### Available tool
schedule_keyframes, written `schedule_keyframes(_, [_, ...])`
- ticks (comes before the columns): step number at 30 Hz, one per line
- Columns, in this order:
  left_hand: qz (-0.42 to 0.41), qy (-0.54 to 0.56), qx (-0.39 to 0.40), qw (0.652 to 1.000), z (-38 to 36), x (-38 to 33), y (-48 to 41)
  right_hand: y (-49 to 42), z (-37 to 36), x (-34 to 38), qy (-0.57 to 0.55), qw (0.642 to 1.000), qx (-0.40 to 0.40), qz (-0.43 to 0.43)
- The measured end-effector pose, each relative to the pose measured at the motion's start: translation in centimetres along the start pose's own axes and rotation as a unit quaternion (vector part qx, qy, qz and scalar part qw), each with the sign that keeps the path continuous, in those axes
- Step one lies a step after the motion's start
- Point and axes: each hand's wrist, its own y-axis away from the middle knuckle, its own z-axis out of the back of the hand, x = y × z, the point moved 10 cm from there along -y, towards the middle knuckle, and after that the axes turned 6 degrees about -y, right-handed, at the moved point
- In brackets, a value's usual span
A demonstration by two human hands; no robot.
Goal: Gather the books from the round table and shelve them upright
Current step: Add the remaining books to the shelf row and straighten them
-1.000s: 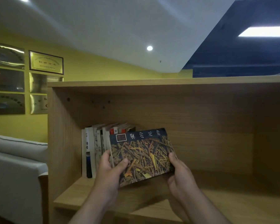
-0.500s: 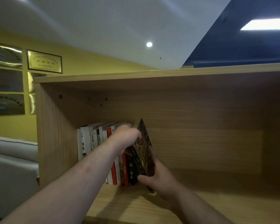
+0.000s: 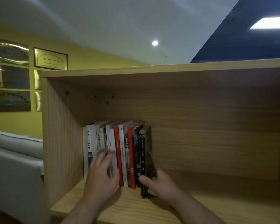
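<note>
A row of several upright books (image 3: 120, 152) stands at the left end of a wooden shelf compartment (image 3: 217, 207). The dark blue book (image 3: 142, 152) stands upright at the row's right end, its spine sticking out a little past the others. My right hand (image 3: 158, 181) grips its lower part, thumb on the spine and fingers along the right cover. My left hand (image 3: 102, 173) lies flat with spread fingers against the spines of the white books on the left, holding nothing.
The shelf board to the right of the books is bare wood. The compartment's left wall (image 3: 61, 143) stands close to the row. A light sofa (image 3: 14, 159) and framed plaques (image 3: 50, 59) on a yellow wall lie to the left.
The dark blue book went from tilted in both hands to upright at the row's right end. My left hand came down from the book tops to the spines.
</note>
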Motion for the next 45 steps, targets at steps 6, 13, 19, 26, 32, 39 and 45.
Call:
schedule_keyframes(6, [0.000, 0.009, 0.047, 0.999, -2.0, 1.3, 0.3, -0.6, 0.1, -0.2, 0.031, 0.999, 0.012, -0.035])
schedule_keyframes(13, [0.015, 0.030, 0.042, 0.999, -1.9, 1.6, 0.3, -2.4, 0.2, -0.8, 0.046, 0.998, 0.010, -0.050])
schedule_keyframes(19, [0.012, 0.024, 0.031, 0.999, -1.8, 1.2, 0.3, -3.3, 0.3, -2.6, 0.038, 0.997, -0.026, -0.060])
schedule_keyframes(26, [-0.011, 0.027, -0.011, 1.000, 3.0, -1.9, -4.8, -3.5, 1.0, -3.3, 0.033, 0.997, -0.035, -0.066])
schedule_keyframes(32, [0.025, -0.053, 0.067, 0.996, 3.3, -1.7, -9.0, -3.7, 0.9, -3.4, 0.014, 0.999, -0.010, -0.052])
schedule_keyframes(39, [0.027, -0.069, 0.014, 0.997, 3.6, -2.3, -7.5, -3.6, 0.8, -3.1, 0.015, 0.998, -0.003, -0.053])
schedule_keyframes(45, [0.014, -0.076, -0.058, 0.995, 5.1, -4.2, -6.3, -3.5, 1.3, -2.9, 0.017, 0.999, -0.004, -0.048])
